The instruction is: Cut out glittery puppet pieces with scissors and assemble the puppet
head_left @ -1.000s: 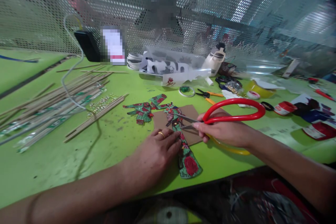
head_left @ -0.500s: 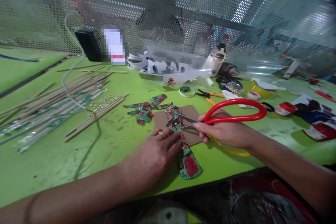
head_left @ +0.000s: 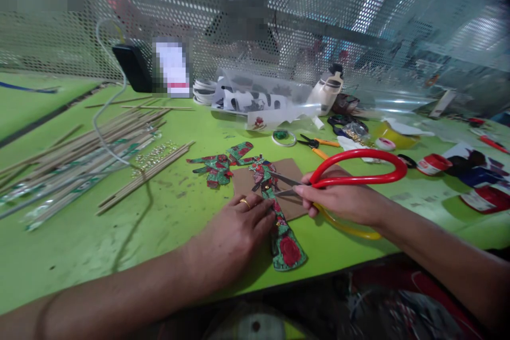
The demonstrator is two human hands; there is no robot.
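My left hand, a gold ring on one finger, presses flat on a green-and-red painted cutout figure that lies over a brown cardboard piece on the green table. My right hand grips large scissors with a red and a yellow handle. Their blades are parted and point left at the figure's upper body. Two loose painted cutout parts lie just left of the cardboard.
Bundles of bamboo sticks cover the left of the table. Small orange-handled pliers, a tape ring, a white bottle, plastic-wrapped sheets and red lids crowd the back and right. A perforated metal screen closes the far side.
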